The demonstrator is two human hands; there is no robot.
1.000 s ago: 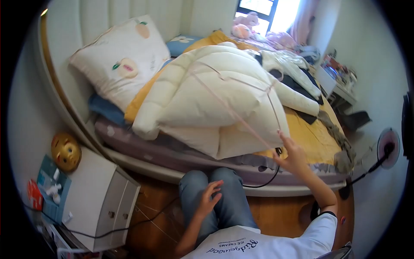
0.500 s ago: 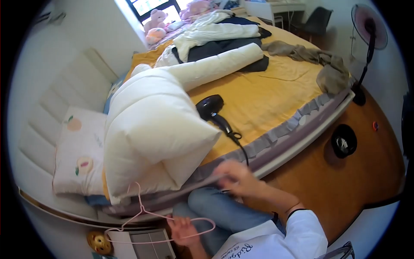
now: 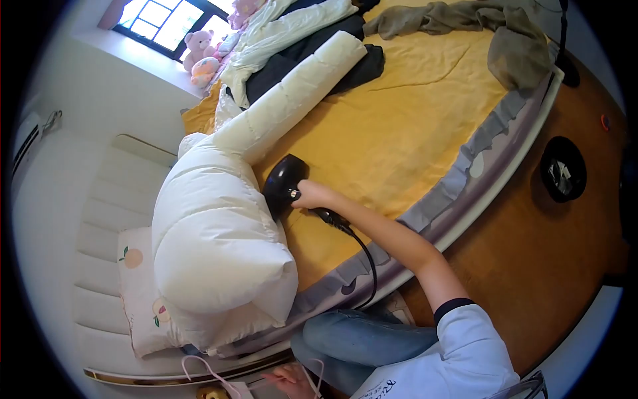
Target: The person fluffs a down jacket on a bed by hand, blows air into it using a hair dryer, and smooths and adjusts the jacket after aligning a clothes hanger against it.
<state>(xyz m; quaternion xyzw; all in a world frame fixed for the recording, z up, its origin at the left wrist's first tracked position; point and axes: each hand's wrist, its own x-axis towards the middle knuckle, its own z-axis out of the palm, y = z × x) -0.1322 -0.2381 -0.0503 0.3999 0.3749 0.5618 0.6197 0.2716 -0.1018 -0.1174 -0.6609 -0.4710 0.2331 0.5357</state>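
Note:
My right hand [image 3: 311,195] is wrapped round the handle of a black hair dryer [image 3: 286,178]. The dryer's nozzle end is against the side of a puffed-up white padded jacket [image 3: 216,239], which lies on the bed with one sleeve [image 3: 299,96] stretched out towards the back. Low in the view, partly cut off by the edge, my left hand [image 3: 292,380] holds a pink clothes hanger [image 3: 189,364]. From the dryer a black cord [image 3: 372,266] runs down over the bed's edge.
A yellow sheet [image 3: 412,133] covers the bed. White and dark clothes [image 3: 286,46] lie at the back, and a brown garment [image 3: 518,56] is at the far right corner. A peach-print pillow [image 3: 139,292] rests by the headboard. On the floor stands a black bin [image 3: 563,169].
My right hand has reached forward from near my lap and taken hold of the hair dryer, which is now close against the jacket. My left hand and the hanger sit lower in view.

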